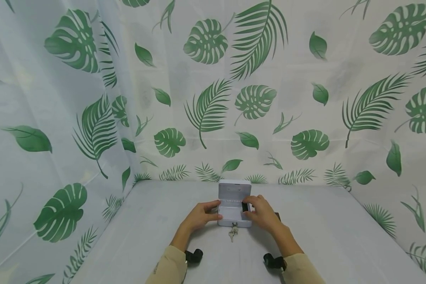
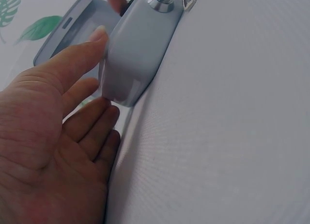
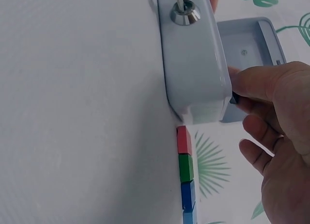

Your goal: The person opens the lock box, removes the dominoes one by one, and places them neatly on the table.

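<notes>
A pale grey metal cash box stands on the table with its lid raised. Keys hang from the lock on its front. At the box's left side is my left hand; its thumb touches the rim and the other fingers extend loosely beside the wall. My right hand pinches a small black piece between thumb and fingers, at the right inner side of the box. Most of that piece is hidden by the fingers in the right wrist view.
To the right of the box, a row of coloured blocks, among them a red block, a green block and a blue block, lies on the white table. Leaf-printed curtains hang behind and to the left.
</notes>
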A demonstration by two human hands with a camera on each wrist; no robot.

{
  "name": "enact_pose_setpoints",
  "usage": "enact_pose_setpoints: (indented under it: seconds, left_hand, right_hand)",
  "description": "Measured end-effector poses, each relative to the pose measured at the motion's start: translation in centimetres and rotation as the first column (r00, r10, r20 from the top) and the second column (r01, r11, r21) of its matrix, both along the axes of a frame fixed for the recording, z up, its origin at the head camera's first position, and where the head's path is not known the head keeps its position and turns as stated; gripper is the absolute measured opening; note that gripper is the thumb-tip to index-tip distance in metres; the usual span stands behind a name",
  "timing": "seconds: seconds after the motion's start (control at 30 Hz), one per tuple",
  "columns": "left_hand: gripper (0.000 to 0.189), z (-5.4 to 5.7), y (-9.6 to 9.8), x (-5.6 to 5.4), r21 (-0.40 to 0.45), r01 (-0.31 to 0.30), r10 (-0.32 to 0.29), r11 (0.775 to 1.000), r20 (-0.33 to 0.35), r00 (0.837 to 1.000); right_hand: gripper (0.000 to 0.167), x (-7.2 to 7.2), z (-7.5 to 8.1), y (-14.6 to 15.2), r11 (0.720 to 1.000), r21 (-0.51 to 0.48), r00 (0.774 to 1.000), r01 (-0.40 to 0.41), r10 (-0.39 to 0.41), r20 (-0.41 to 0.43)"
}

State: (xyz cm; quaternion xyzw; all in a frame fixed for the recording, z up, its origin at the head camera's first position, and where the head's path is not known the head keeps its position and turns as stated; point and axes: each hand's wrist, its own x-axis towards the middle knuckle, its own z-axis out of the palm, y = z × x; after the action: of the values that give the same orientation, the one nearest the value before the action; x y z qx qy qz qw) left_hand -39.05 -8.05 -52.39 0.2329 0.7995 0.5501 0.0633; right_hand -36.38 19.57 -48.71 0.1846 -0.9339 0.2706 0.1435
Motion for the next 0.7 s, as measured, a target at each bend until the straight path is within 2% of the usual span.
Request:
enact_pose_setpoints:
  seconds: [0.3,0.7]
  left_hand:
    - [0.065,0.1,0.0,0.1,0.013,-0.003,0.003,1.0,0.012,1.0]
    - [0.061,0.2,0.1,0.3,0.033,-0.001,0.002,0.999,-0.003,1.0]
  right_hand:
    - [0.038,0.2,0.4,0.8,1.0,-0.009,1.0,-0.017,0.017,-0.015]
    - [0.038,0.0,0.4,2.4,1.0,-0.02,1.0,0.012,-0.012,0.001]
